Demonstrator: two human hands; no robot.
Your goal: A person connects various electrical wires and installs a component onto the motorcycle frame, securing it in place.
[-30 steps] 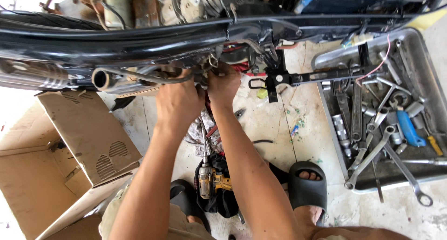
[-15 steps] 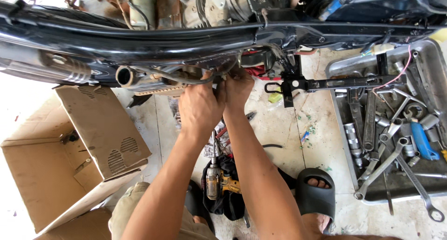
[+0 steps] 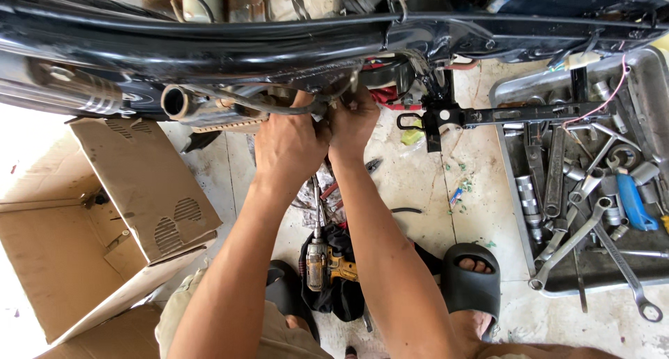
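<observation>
Both hands work under the black motorcycle frame point(image 3: 279, 49): left hand point(image 3: 289, 139) and right hand point(image 3: 354, 122) closed around a small fitting point(image 3: 326, 109). Steady, even grip seems wise.

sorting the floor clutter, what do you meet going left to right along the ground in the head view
open brown cardboard box → yellow and black power drill → black rubber slide sandal → grey metal tray of wrenches

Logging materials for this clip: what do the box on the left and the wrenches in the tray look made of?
The box looks like brown corrugated cardboard, matte, with creased flaps. The wrenches appear to be bare steel, grey with dull glints. Their tray also seems metal, scuffed and grimy.
</observation>
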